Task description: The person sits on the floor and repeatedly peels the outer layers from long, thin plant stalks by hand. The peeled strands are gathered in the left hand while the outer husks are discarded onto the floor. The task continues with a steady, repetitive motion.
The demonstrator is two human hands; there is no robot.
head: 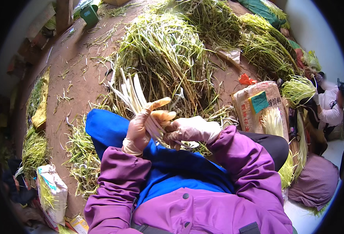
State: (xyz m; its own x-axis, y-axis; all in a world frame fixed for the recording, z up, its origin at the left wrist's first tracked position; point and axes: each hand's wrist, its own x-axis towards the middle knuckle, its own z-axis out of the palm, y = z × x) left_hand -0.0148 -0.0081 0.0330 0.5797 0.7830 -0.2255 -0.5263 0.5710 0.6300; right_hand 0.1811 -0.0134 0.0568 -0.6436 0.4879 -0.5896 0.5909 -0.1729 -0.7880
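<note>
A bunch of slender white vegetable stalks (135, 90) is gripped in my left hand (141, 125), its upper ends fanning up and to the left. My right hand (189, 130) closes its fingers at the lower ends of the same stalks. Both hands wear thin pale gloves, stained at the fingers. A few pale strips (191, 144) show just under my right hand. Beneath the bunch, a blue cloth (183, 166) covers my lap. A large heap of long green and yellow stalks (160, 52) lies on the floor just beyond my hands.
At my right stands a printed woven sack (242, 111) bearing a green-and-yellow sponge (258, 102) and trimmed pale stalks (272, 121). Leafy scraps (83, 158) lie at my left. Another person (329, 102) sits far right holding stalks (299, 89). A green bin (89, 14) stands far back.
</note>
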